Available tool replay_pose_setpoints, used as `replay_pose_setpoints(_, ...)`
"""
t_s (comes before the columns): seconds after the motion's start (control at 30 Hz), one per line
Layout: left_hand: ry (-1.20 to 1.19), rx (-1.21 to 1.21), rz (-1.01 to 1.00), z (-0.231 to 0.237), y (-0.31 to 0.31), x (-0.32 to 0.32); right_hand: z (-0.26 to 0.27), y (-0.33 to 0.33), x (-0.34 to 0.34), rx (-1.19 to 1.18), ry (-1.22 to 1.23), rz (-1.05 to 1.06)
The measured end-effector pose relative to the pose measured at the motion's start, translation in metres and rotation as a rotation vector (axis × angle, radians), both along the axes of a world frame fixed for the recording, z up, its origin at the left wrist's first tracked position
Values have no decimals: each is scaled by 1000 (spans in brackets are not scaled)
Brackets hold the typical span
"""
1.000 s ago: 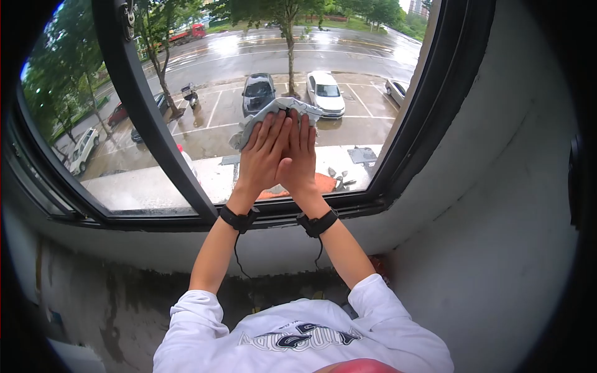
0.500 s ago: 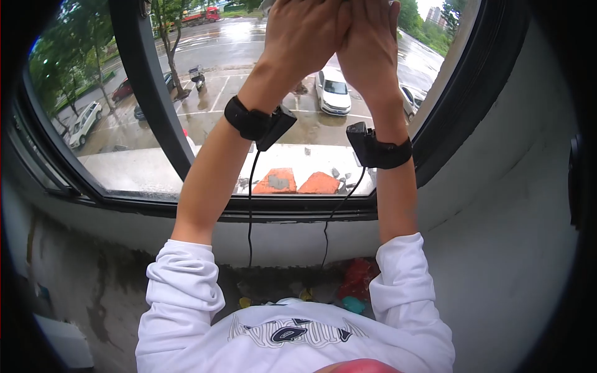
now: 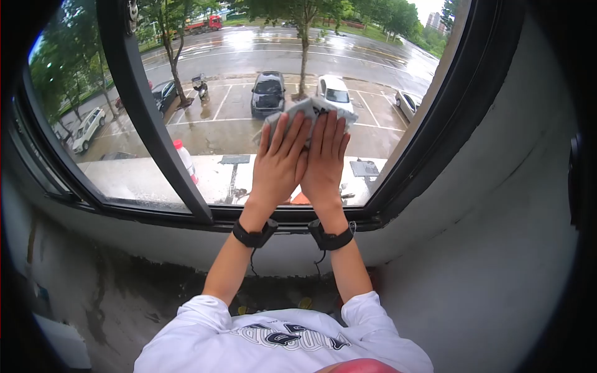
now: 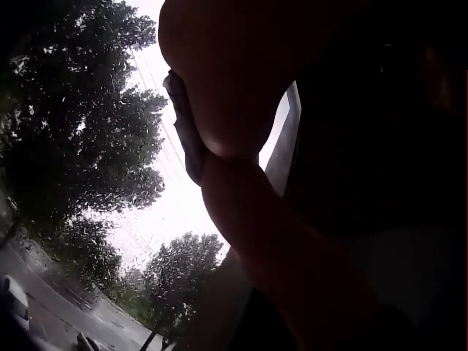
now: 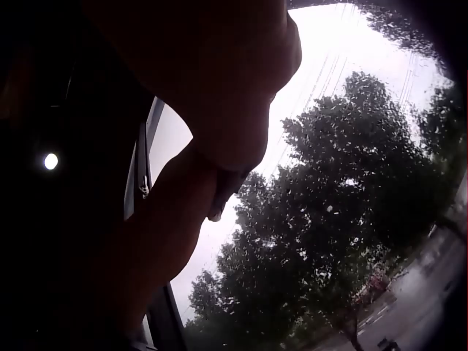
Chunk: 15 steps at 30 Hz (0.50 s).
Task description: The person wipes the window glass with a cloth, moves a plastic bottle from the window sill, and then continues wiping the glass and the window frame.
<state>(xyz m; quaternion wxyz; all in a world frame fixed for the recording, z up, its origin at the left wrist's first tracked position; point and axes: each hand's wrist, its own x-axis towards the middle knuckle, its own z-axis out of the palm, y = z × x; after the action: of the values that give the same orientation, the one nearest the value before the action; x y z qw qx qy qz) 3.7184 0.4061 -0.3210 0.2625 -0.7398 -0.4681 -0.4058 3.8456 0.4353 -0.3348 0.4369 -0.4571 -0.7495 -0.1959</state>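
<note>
A pale grey-white cloth [image 3: 311, 107] with dark print lies flat against the window glass [image 3: 217, 140]. My left hand [image 3: 278, 163] presses it with straight fingers. Right beside it, my right hand [image 3: 323, 160] lies over the cloth too, its fingers straight and pointing up; the hands meet along their thumb sides. Both palms are hidden. In the left wrist view my left hand [image 4: 223, 80] is a dark shape before the bright glass, and the right wrist view shows my right hand [image 5: 219, 110] just as dark.
A dark window frame [image 3: 146, 118] borders the pane, with a grey wall [image 3: 479, 205] to the right. Outside are a ledge with a red-capped bottle [image 3: 185, 160], parked cars [image 3: 268, 93], trees and a wet road. Droplets dot the glass. Black cameras [image 3: 252, 236] are strapped to the wrists.
Both hands, with the cloth, went up the glass to the top of the head view half a second ago. Now they are back down, slightly right of where they were one second ago.
</note>
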Motion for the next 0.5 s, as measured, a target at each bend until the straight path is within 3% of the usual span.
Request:
replay_pose_setpoints(0.1,-42,-252,-80,-46,-39,-4,-54,-11,-13,-40,139,18)
replay_pose_setpoints(0.23,-77,-297,-153,-25,-61,-23,-45,-20,-25,-63,346,97)
replay_pose_setpoints(0.27,-107,-250,-173,-13,-66,-31,-33,-17,-23,-20,361,120)
replay_pose_setpoints(0.33,-149,-32,-23,14,-76,-58,5,-5,-11,67,372,44)
replay_pose_setpoints(0.47,-291,300,162,68,-99,-121,129,34,27,261,516,-124)
replay_pose_setpoints(0.5,-313,337,203,77,-97,-134,163,54,36,448,480,-179)
